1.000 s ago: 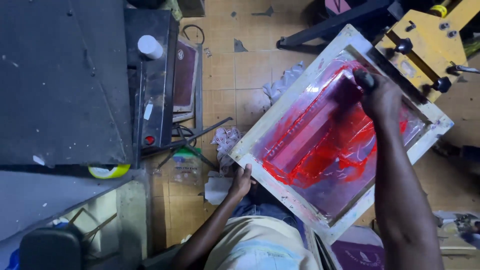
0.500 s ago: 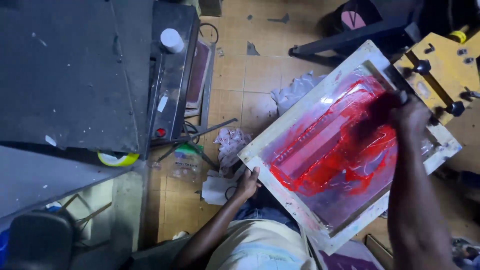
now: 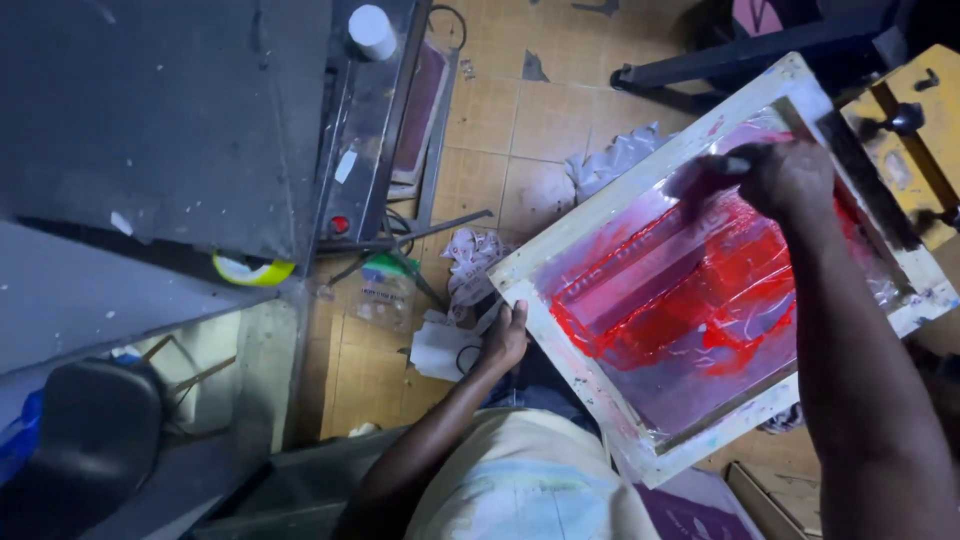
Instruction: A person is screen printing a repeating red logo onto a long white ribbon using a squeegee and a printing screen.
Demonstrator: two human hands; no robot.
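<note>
A white wooden printing screen frame (image 3: 575, 230) lies tilted in front of me, its mesh smeared with red ink (image 3: 690, 290). My left hand (image 3: 505, 335) grips the frame's near left corner. My right hand (image 3: 790, 180) is inside the frame at its far end, closed on a dark tool (image 3: 715, 170) that rests on the mesh; the tool's shape is mostly hidden by the fingers.
A yellow clamp fixture (image 3: 900, 150) holds the frame's far edge. A dark metal table (image 3: 160, 130) with a white cup (image 3: 372, 30) and yellow tape roll (image 3: 252, 268) stands left. Crumpled rags (image 3: 470, 265) and a plastic bag (image 3: 385, 290) lie on the tiled floor.
My right hand has moved across the far end of the mesh toward the left with the tool. The left hand keeps its grip on the frame corner. The view has shifted slightly.
</note>
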